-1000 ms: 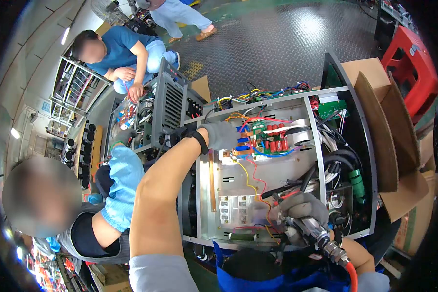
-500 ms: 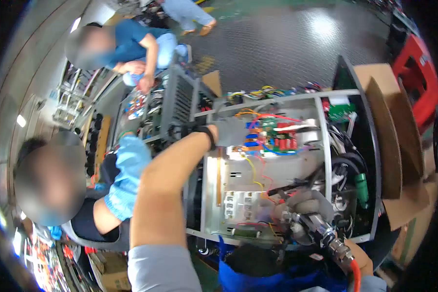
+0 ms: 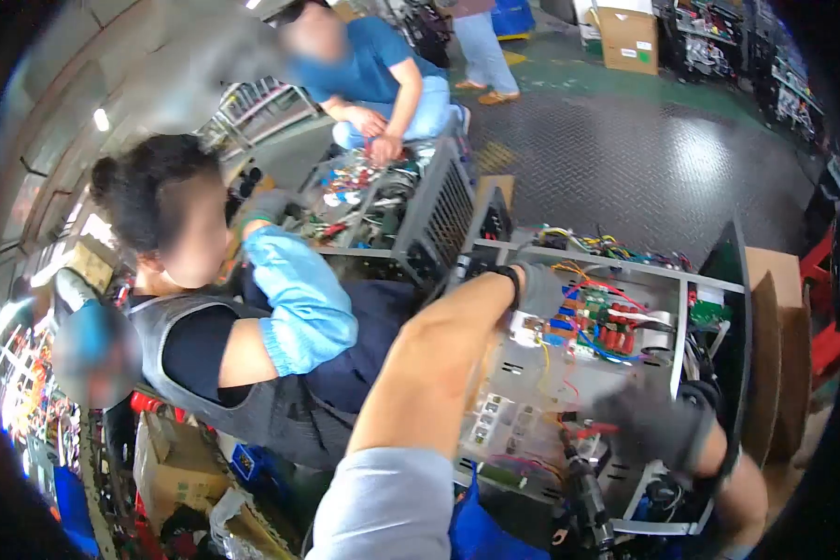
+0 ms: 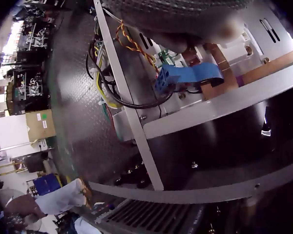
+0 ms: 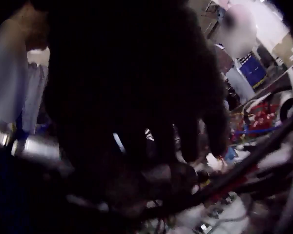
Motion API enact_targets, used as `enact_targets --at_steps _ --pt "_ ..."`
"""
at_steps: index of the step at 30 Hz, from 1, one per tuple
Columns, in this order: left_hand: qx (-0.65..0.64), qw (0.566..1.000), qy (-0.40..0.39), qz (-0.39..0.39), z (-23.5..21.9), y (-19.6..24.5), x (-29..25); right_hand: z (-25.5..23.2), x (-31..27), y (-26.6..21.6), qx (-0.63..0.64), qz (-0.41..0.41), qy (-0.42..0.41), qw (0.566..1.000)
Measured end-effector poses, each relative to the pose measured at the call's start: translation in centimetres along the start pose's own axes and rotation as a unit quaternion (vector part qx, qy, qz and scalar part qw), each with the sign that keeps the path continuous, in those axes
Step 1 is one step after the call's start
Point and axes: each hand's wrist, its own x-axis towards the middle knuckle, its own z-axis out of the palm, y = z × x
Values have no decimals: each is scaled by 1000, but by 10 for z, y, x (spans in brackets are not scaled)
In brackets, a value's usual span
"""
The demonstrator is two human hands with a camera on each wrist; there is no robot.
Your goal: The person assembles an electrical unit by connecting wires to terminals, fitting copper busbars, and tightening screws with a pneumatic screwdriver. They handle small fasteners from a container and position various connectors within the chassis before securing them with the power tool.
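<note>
My gloved left hand [image 3: 537, 291] [image 4: 171, 17] is at the left edge of the circuit board [image 3: 611, 327] in the open metal chassis [image 3: 532, 373]; its fingertips are largely hidden. Blue parts [image 4: 198, 74] lie beside it in the left wrist view. Over the chassis's lower right, my gloved right hand [image 3: 658, 427] [image 5: 136, 73] is blurred, its fingers extended and somewhat spread in the dark right wrist view. The metal tool [image 3: 588, 495] lies left of and below that hand, apart from its palm.
White terminal blocks [image 3: 502, 418] sit in the chassis, with black cables [image 3: 705, 378] at its right. A person in blue sleeves [image 3: 303, 299] is close on the left; another [image 3: 378, 75] crouches behind a second chassis [image 3: 439, 205]. A cardboard box [image 3: 779, 345] stands on the right.
My right hand has let go of the tool and moved up and right from it. The head view has swung left, shifting the scene rightward; my left hand stays at the board's edge.
</note>
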Motion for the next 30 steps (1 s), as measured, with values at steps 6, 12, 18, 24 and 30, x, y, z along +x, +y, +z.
enact_targets --at_steps 6,12,18,24,30 --pt "-216 950 155 -163 30 1 1 17 111 106 126 128 278 944" --pt "-257 932 135 -215 32 4 2 33 152 118 180 190 277 925" --pt "-52 983 118 -131 29 8 -1 54 159 123 74 217 169 959" --pt "-185 929 219 -234 36 19 -7 37 185 132 18 266 4 964" --pt "-114 949 192 -221 35 18 -2 36 184 130 22 271 -6 962"
